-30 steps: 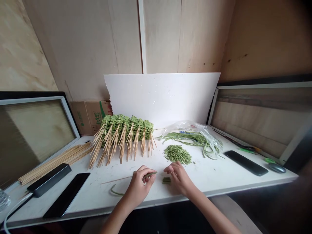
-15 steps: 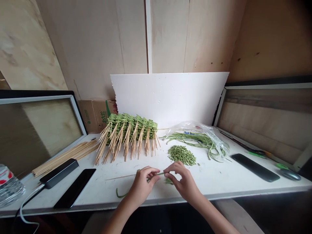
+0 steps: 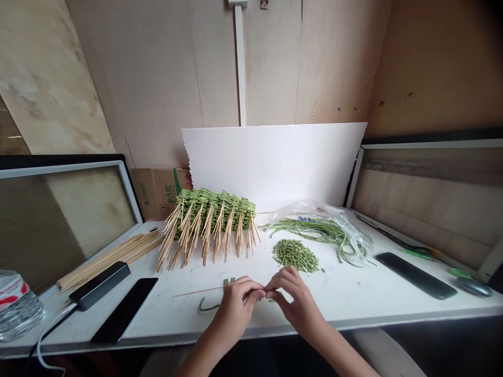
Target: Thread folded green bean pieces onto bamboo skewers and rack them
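My left hand [image 3: 236, 309] and my right hand [image 3: 294, 298] meet fingertip to fingertip over the white table's [image 3: 353, 293] front edge. Both pinch the same long green bean [image 3: 210, 305], whose tail curls out to the left of my left hand. A bare bamboo skewer [image 3: 194, 291] lies just beyond my left hand. A small heap of cut bean pieces [image 3: 296, 255] sits behind my right hand. A stack of finished bean skewers [image 3: 210, 220] lies further back, with whole long beans [image 3: 318, 230] spilling from a clear plastic bag [image 3: 326, 212] at the right.
Loose bamboo skewers [image 3: 112, 256] lie at the left beside a black power bank [image 3: 100, 285] and a dark phone [image 3: 126, 309]. A plastic bottle [image 3: 18, 306] stands far left. Another black phone [image 3: 416, 275], a mouse [image 3: 473, 286], a cardboard box [image 3: 157, 191] and a white board [image 3: 275, 162] ring the table.
My right hand left the small pieces on the table and came to the bean in my left hand; both hands now pinch it together. The camera tilted slightly.
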`<state>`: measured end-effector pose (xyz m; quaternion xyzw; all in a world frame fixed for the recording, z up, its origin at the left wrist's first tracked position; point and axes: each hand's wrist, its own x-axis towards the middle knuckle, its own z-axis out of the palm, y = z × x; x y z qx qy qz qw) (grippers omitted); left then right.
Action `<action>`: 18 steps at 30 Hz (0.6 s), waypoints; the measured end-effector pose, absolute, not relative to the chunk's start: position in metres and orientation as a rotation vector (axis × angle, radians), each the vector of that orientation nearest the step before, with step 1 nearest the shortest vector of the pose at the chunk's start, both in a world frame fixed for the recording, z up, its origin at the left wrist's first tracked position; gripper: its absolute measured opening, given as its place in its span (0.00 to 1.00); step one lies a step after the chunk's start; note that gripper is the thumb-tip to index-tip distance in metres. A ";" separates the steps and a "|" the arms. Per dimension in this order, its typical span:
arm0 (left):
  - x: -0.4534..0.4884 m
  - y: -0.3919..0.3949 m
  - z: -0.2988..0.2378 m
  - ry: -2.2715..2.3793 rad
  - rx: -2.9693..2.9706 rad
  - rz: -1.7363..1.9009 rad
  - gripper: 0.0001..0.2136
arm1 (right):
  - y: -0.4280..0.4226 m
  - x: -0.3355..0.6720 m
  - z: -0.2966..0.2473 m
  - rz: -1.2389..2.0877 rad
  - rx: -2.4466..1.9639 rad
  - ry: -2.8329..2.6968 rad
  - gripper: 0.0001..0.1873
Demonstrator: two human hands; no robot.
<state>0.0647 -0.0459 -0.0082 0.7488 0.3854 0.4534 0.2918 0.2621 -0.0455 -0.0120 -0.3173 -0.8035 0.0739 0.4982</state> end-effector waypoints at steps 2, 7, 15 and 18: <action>0.067 -0.049 -0.007 1.027 1.971 1.214 0.12 | -0.048 0.260 -0.013 0.145 -0.767 -1.956 0.09; 0.072 -0.059 -0.001 0.936 1.775 1.144 0.15 | -0.066 0.249 -0.007 0.197 -0.805 -1.863 0.16; 0.059 -0.044 -0.002 0.844 1.559 1.097 0.23 | -0.062 0.253 -0.001 0.360 -0.848 -1.801 0.11; 0.051 -0.033 -0.004 0.943 1.549 1.165 0.24 | -0.036 0.271 -0.020 0.313 -1.009 -1.834 0.14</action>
